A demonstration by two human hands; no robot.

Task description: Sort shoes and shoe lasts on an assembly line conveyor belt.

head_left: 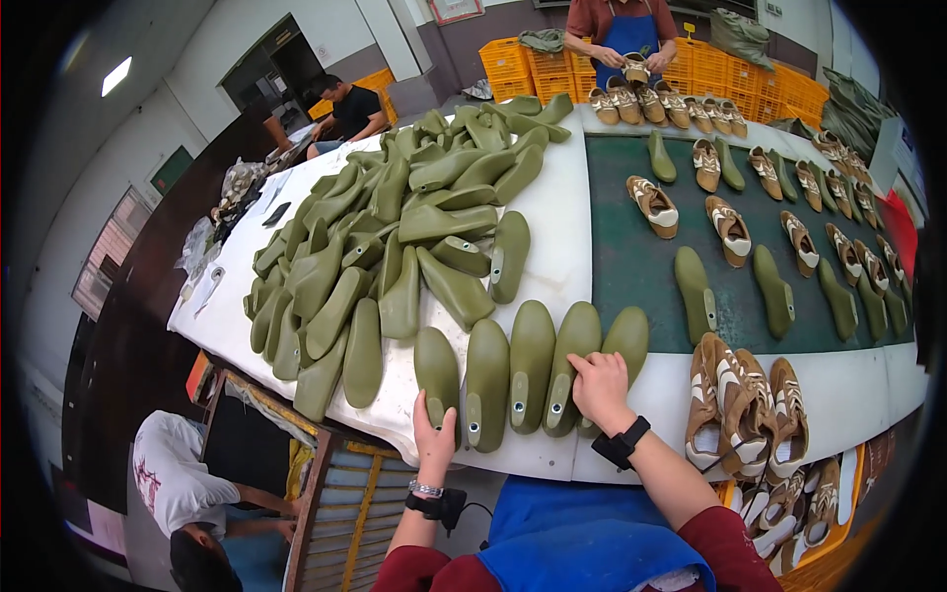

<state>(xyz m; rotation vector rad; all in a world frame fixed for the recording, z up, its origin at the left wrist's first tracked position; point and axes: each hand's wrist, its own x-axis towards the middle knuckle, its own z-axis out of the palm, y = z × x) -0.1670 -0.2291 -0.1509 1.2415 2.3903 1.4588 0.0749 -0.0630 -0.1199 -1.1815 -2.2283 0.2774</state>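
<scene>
Several olive-green shoe lasts stand in a row at the table's front edge, toes pointing away from me. My left hand [434, 436] is closed round the heel end of the leftmost shoe last [436, 367], thumb on its right side. On the right, my right hand [600, 390] lies over the lower part of the rightmost shoe last [625, 338], its fingers bent. Its fingertips reach the neighbouring shoe last [564, 380]. Between my hands stand two more, a shoe last [486, 375] and another shoe last [532, 360], with round metal-rimmed holes near their heels.
A large heap of green lasts [395, 207] covers the left table. On the green mat [631, 286] are lasts and brown-and-white sneakers [728, 229]. More sneakers [745, 409] lean together beside my right forearm. A co-worker [631, 35] handles a shoe opposite; another person [187, 483] bends at lower left.
</scene>
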